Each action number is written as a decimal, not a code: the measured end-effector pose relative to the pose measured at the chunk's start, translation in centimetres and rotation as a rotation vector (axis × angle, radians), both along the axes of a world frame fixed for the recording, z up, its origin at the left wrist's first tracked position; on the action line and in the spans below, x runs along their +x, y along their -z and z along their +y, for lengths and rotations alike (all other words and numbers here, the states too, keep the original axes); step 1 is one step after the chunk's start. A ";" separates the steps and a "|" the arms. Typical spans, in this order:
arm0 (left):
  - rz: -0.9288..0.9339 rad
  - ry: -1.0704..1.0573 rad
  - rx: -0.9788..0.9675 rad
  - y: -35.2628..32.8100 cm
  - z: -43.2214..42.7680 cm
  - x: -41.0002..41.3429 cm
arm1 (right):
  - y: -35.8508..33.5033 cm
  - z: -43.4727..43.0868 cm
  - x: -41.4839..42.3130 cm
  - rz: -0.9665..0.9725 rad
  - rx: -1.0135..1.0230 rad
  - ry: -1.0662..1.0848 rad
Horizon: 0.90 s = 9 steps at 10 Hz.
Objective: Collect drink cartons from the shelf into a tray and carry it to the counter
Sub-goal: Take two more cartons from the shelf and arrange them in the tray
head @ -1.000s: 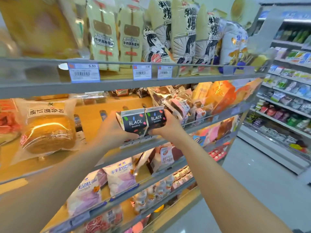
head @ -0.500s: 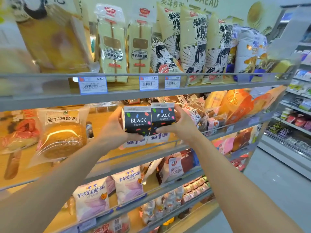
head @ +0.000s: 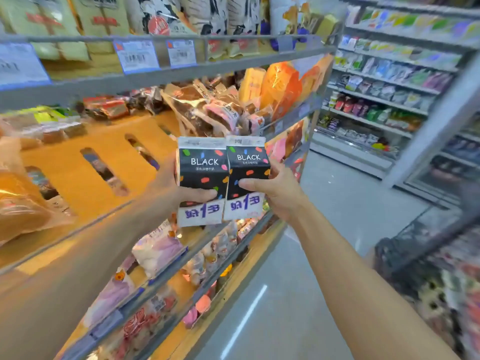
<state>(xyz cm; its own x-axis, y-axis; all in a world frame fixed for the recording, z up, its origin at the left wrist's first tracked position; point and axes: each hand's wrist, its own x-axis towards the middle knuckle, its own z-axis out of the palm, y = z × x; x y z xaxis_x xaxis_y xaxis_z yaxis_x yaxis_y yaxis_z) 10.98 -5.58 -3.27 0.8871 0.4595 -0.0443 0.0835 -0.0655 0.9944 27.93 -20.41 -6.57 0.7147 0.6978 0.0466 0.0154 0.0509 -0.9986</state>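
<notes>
Two black drink cartons marked BLACK, with coloured spots and white bases, are held side by side in front of the shelf. The left carton (head: 201, 167) is gripped by my left hand (head: 181, 189), thumb across its front. The right carton (head: 248, 168) is gripped by my right hand (head: 279, 190), thumb on its lower front. Both cartons are upright, touching each other, clear of the shelf (head: 161, 76). No tray is in view.
The grey wire shelf unit on the left holds bread and snack bags on orange boards (head: 85, 167). An aisle floor (head: 324, 255) runs ahead on the right. A chilled display (head: 376, 107) stands at the far end, another rack (head: 441, 268) at the right.
Both hands have pulled the two cartons away from the shelf toward me and to the right. The view has swung right, showing more of the aisle.
</notes>
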 end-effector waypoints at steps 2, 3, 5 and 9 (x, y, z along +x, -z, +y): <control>-0.002 0.282 -0.109 5.2 -7.0 2.1 | 3.5 -12.0 -3.3 0.091 -0.043 0.202; 0.057 0.429 -0.176 8.2 -12.4 3.4 | 6.2 -18.7 -5.7 0.137 -0.099 0.360; 0.270 0.769 -0.128 16.0 -25.5 1.8 | 12.6 -34.1 -14.2 0.251 -0.257 0.636; 0.563 0.929 -0.114 36.0 -42.9 -8.3 | 30.3 -50.6 -29.3 0.485 -0.572 0.824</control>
<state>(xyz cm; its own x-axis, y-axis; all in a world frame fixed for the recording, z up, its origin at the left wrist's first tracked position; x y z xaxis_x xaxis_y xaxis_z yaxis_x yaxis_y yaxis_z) 2.64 -48.45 -39.28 0.7253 -0.4111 -0.5522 0.4938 -0.2483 0.8334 -1.37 -71.00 -36.84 0.8246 -0.1690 -0.5398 -0.5656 -0.2643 -0.7812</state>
